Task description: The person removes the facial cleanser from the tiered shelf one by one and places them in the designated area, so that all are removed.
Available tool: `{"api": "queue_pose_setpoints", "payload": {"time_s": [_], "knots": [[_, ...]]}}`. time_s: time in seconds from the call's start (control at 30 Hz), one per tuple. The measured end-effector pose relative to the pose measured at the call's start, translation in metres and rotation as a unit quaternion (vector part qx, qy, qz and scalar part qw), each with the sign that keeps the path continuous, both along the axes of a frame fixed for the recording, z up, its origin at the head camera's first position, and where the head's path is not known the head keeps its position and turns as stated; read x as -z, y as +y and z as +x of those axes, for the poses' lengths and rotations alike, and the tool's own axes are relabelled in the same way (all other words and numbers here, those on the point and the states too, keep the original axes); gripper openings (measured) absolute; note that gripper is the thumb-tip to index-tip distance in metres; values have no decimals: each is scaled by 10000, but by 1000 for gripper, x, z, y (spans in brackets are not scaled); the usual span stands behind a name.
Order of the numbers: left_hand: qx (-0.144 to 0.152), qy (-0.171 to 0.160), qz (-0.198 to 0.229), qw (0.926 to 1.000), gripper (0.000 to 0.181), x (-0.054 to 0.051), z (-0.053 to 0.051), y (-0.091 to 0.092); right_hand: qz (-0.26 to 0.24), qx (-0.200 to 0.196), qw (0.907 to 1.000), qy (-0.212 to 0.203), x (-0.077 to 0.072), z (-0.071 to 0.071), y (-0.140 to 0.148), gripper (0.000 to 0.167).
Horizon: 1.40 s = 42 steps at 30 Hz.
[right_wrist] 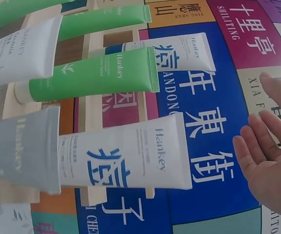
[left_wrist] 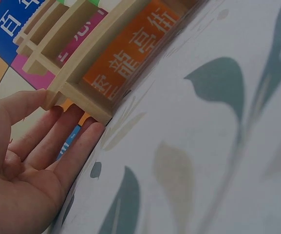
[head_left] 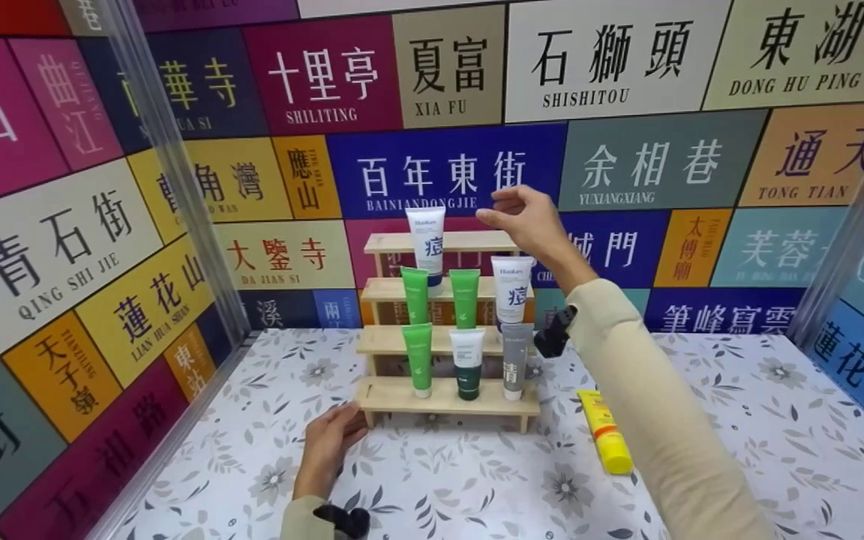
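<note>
The empty, relaxed right hand (head_left: 531,222) is hovering right of the upright top tube (head_left: 425,241), the straight-fingered left hand (head_left: 327,444) touching the stand (head_left: 388,394).

A pale bench (head_left: 477,480), printed with grey flowers and leaves, spans the bottom of the head view. At centre stands a stepped wooden rack (head_left: 387,397) bearing seven upright tubes (head_left: 465,296); a yellow tube (head_left: 606,431) lies at lower right.

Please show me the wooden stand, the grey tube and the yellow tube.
Wooden stand (head_left: 445,395): head view, its bottom shelf.
Grey tube (head_left: 514,361): head view, its body's middle.
Yellow tube (head_left: 605,433): head view, its orange stripe.
</note>
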<state>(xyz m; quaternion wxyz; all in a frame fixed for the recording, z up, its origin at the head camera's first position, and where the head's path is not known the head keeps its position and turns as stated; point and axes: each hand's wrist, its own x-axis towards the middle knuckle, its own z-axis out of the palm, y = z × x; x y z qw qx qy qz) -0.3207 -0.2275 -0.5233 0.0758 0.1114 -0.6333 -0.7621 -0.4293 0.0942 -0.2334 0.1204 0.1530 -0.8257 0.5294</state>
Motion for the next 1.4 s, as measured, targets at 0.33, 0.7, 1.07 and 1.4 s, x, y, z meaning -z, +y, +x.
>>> {"api": "queue_pose_setpoints", "payload": {"time_s": [0.33,0.7,1.07,1.4], "knots": [[-56,63,-62,9999,45,-2,0,1,116,-125,9995,-264,3,-15,-35,66],[-80,39,69,9999,42,2,-4,1,108,-205,9980,-586,11,-23,-56,74],[-95,105,69,9999,42,-3,-2,0,173,-84,9976,-670,17,-30,-74,74],[-177,1,123,9998,43,1,-3,2,-200,-142,9963,-821,27,-37,-81,68]]}}
